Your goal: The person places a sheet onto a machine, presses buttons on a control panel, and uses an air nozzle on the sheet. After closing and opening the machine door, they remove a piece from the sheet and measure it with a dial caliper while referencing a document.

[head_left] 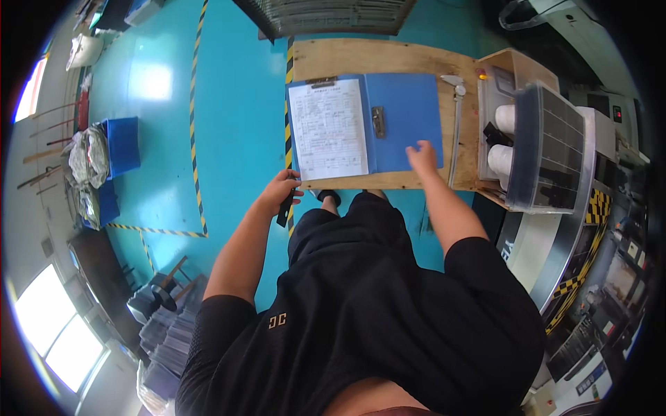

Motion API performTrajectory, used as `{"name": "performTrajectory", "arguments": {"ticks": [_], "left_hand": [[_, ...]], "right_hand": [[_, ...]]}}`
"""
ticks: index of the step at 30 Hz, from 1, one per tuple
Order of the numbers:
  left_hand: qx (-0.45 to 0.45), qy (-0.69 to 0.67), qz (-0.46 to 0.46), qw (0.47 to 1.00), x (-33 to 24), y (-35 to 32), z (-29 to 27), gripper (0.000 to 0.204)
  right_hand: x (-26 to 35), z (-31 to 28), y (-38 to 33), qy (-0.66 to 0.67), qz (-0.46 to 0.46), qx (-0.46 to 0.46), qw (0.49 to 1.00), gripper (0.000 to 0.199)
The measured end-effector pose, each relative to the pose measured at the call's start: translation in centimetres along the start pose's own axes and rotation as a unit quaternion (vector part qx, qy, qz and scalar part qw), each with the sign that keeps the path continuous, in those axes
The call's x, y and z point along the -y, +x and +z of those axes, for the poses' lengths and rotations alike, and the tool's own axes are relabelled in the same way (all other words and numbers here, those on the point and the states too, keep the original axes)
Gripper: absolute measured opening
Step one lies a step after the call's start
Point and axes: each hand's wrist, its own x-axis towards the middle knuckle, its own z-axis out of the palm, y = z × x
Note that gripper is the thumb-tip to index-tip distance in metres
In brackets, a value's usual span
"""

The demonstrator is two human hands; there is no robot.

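A blue clipboard folder (404, 97) lies spread out on the wooden tabletop. Its left half carries a printed white form (329, 128) under a metal clip, and a second clip (378, 122) sits near the fold. At the folder's lower left corner, my left hand (281, 187) is closed around a narrow black oblong thing (284, 210) that hangs below the fingers; its kind I cannot make out. My right hand (423, 158) is over the lower right part of the blue cover, thumb and fingers apart, with nothing visible in it.
A long silver tool (456, 132) with a wider head lies right of the folder. Clear plastic bins (541, 149) with white rolls (501, 159) stand at the table's right edge. A dark slatted rack (333, 19) is beyond the table. Blue bins (123, 145) stand far left.
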Motion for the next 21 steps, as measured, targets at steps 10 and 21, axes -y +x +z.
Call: {"name": "performTrajectory", "arguments": {"ticks": [10,21], "left_hand": [[-0.103,0.085,0.006,0.991,3.3,4.7,2.3,0.047],[-0.077,0.03,0.015,0.997,3.5,3.8,2.3,0.051]], "right_hand": [[5.7,6.9,-3.8,0.352,0.125,0.258,0.891,0.039],[10.0,7.8,-5.3,0.397,0.195,0.292,0.848,0.044]]}}
